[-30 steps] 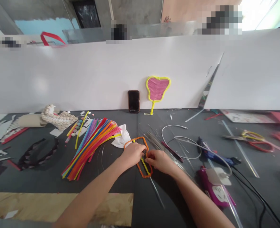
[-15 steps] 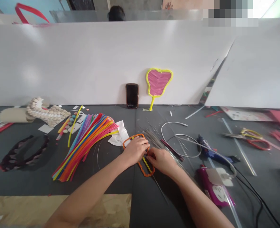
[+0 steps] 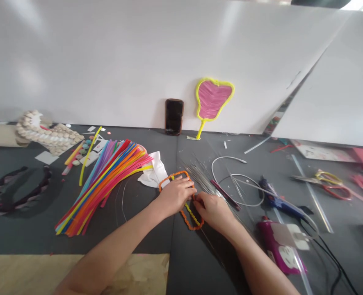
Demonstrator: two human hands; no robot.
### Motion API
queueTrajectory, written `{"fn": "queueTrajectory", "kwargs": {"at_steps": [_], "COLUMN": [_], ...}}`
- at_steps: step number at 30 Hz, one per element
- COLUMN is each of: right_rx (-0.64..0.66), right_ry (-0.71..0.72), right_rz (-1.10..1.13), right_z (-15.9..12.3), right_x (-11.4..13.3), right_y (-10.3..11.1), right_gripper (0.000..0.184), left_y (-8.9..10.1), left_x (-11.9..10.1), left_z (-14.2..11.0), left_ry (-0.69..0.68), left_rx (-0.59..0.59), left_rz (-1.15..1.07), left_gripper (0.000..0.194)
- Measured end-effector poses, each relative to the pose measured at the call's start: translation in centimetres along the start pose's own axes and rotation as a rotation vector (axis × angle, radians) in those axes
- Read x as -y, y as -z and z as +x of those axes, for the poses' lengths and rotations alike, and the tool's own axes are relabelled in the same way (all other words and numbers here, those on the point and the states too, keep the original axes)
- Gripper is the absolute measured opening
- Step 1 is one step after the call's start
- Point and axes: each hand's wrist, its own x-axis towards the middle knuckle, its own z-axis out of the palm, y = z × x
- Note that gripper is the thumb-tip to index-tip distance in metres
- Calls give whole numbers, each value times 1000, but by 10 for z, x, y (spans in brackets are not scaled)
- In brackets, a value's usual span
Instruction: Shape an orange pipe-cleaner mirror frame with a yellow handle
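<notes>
A long rounded loop of twisted orange pipe cleaner (image 3: 185,221) lies on the dark table, with a twisted yellow pipe cleaner (image 3: 192,214) running lengthwise inside it. My left hand (image 3: 176,196) reaches across the loop's middle, its fingers bent over the right side and closed on it. Just to the right, my right hand (image 3: 214,209) pinches the same side between thumb and curled fingers. The fingertips hide what is between them. Thin metal wires (image 3: 201,177) lie close behind my right hand.
Left of my hands lies a bundle of coloured pipe cleaners (image 3: 107,180) beside white paper (image 3: 153,174). On the right are a blue glue gun (image 3: 281,200), scissors (image 3: 319,180) and a purple power strip (image 3: 272,246). A phone (image 3: 174,116) and a pink-yellow fan shape (image 3: 213,100) lean against the white board.
My view has tilted down, so the people behind the board have mostly dropped out of sight. My left fingers have flattened further over the orange loop; my right hand keeps pinching its right side.
</notes>
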Motion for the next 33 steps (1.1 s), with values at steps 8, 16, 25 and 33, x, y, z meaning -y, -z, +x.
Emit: {"fn": "queueTrajectory", "kwargs": {"at_steps": [8,16,25,33], "right_rx": [-9,-31,-55,-152], "right_ry": [-84,-102,-63,22], "right_rz": [-89,-74,47,267], "right_z": [0,1,2,-1], "right_x": [7,5,-6,-19], "right_y": [-1,-1,1,16], "right_gripper": [14,14,9,20], "left_y": [-4,-7,-4,46], "left_x": [4,5,-1,-2], "left_z": [-3,-4,-3,-11], "left_ry": [-88,-94,-86,83], "left_rx": [-63,-44,89,-205], "left_rz": [98,230,503,603], "left_gripper": [32,32,35,26]}}
